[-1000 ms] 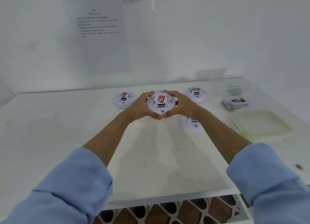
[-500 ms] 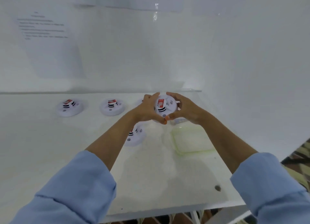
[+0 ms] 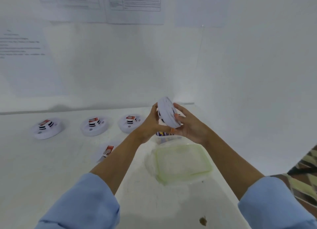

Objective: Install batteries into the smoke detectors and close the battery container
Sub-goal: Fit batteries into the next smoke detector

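The detector [image 3: 167, 112] at centre frame looks like smooth white plastic, faintly glossy. The lid [image 3: 183, 163] at lower right is translucent plastic with a greenish rim, perhaps rubbery. The table [image 3: 51, 168] is matt white; the sleeves [image 3: 82, 204] are soft blue cloth.

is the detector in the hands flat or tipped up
Tipped up on edge: the smoke detector, between left hand and right hand, shows its plain back.

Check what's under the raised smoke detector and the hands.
Below the smoke detector held in both hands, left and right, a battery pack shows partly, beside the green-rimmed lid. The pack's remainder is covered.
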A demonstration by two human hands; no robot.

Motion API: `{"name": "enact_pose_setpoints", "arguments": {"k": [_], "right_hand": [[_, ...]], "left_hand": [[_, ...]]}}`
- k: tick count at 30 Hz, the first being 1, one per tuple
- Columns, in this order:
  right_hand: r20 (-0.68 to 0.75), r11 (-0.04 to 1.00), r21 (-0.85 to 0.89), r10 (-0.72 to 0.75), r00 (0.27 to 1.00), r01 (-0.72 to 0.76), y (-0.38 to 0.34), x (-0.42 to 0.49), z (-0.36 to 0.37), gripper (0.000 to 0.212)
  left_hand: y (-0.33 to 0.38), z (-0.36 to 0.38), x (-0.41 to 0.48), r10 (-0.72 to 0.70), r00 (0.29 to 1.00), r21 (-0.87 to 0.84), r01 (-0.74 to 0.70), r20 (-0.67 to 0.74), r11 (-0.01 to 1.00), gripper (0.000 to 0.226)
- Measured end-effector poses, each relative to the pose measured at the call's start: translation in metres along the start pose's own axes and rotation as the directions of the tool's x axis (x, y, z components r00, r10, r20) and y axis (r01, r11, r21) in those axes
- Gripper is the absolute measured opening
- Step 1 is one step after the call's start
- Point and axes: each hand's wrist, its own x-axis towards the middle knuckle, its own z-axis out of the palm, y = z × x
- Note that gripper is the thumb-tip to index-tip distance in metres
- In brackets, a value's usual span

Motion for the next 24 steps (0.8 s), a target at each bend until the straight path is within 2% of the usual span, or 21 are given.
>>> {"name": "enact_pose_setpoints", "arguments": {"k": [2, 7, 11, 17, 21, 23, 24], "right_hand": [[-0.043, 0.998, -0.033, -0.047, 0.998, 0.046, -0.005, 0.005, -0.007, 0.056], [-0.073, 0.950, -0.285, -0.156, 0.985, 0.129, -0.013, 0.014, -0.025, 0.061], [-0.027, 0.920, -0.356, -0.188, 0.982, 0.166, -0.013, 0.020, -0.029, 0.060], [0.002, 0.876, -0.444, -0.208, 0.978, 0.187, -0.010, 0.024, -0.032, 0.063], [0.020, 0.770, -0.601, -0.256, 0.967, 0.216, -0.008, 0.028, -0.033, 0.066], [0.045, 0.661, -0.714, -0.286, 0.957, 0.231, -0.013, 0.027, -0.034, 0.069], [0.070, 0.574, -0.782, -0.307, 0.949, 0.243, -0.017, 0.027, -0.034, 0.072]], "left_hand": [[-0.001, 0.004, 0.004, 0.030, 0.999, 0.062, -0.028, -0.027, 0.998, 0.111], [-0.002, 0.009, 0.014, 0.180, 0.977, 0.183, -0.157, -0.116, 0.970, 0.115], [-0.005, 0.013, 0.018, 0.203, 0.973, 0.197, -0.179, -0.107, 0.964, 0.108], [-0.013, 0.015, 0.020, 0.211, 0.965, 0.211, -0.177, -0.153, 0.961, 0.108], [-0.012, 0.015, 0.021, 0.209, 0.964, 0.249, -0.164, -0.166, 0.954, 0.102], [-0.012, 0.013, 0.023, 0.203, 0.967, 0.254, -0.161, -0.151, 0.954, 0.103], [-0.011, 0.013, 0.024, 0.199, 0.970, 0.249, -0.160, -0.140, 0.955, 0.105]]}}
